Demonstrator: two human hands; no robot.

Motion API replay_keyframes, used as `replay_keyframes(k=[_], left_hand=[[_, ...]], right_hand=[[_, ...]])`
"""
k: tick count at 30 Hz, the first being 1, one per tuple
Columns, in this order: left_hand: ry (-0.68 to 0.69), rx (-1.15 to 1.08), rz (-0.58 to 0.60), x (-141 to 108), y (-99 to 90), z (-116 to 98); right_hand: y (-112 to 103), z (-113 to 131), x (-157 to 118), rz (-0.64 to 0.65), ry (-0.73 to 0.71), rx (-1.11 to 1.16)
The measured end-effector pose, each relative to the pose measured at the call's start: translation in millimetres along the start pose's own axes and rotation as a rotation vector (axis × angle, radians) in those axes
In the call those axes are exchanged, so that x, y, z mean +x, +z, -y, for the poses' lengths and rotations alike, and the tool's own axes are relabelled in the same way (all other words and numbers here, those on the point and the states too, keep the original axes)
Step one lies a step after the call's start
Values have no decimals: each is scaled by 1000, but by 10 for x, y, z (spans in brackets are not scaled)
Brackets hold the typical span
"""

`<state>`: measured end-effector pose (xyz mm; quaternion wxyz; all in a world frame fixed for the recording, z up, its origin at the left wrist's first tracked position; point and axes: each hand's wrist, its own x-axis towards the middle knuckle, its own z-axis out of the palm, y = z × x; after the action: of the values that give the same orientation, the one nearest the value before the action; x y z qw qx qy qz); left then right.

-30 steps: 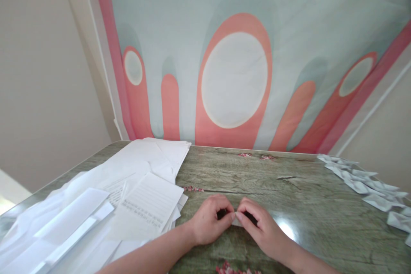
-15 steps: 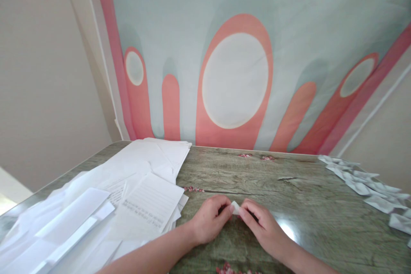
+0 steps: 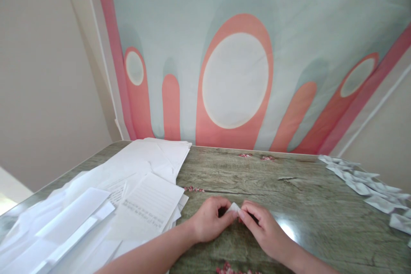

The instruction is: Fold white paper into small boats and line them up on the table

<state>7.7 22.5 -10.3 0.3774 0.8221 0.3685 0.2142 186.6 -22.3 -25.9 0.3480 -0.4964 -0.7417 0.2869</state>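
A small folded piece of white paper (image 3: 234, 207) is pinched between my two hands, just above the table. My left hand (image 3: 212, 219) grips its left side with thumb and fingertips, the fingers curled. From the right, my right hand (image 3: 259, 222) pinches the lower right edge between thumb and forefinger. The fingertips of both hands nearly meet and cover most of the paper, so only a pointed white corner shows above them.
Loose white sheets (image 3: 96, 222), some printed with text, are heaped on the left of the wood-grain table (image 3: 224, 171). Several small folded white paper pieces (image 3: 362, 184) lie in rows at the right edge. Behind the table hangs a patterned backdrop (image 3: 180, 30).
The folded paper has turned slightly and shows more of its pointed corner. My left thumb has shifted to the right, closer to my right fingertips.
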Motion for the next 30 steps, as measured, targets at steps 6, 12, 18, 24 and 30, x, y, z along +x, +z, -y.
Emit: replay_keyframes(k=[6, 12, 18, 24, 30], left_hand=[[-26, -33, -18, -5, -2, 26], [-41, -85, -14, 14, 9, 8], [-72, -147, -73, 12, 19, -16], [-93, -239, -30, 4, -17, -18], [-97, -199, -32, 2, 18, 27]], right_hand=[[2, -14, 5, 32, 12, 19], [-29, -2, 16, 13, 6, 80], [-24, -23, 17, -36, 62, 126], [-3, -55, 21, -9, 55, 111], [-23, -67, 28, -13, 23, 64]])
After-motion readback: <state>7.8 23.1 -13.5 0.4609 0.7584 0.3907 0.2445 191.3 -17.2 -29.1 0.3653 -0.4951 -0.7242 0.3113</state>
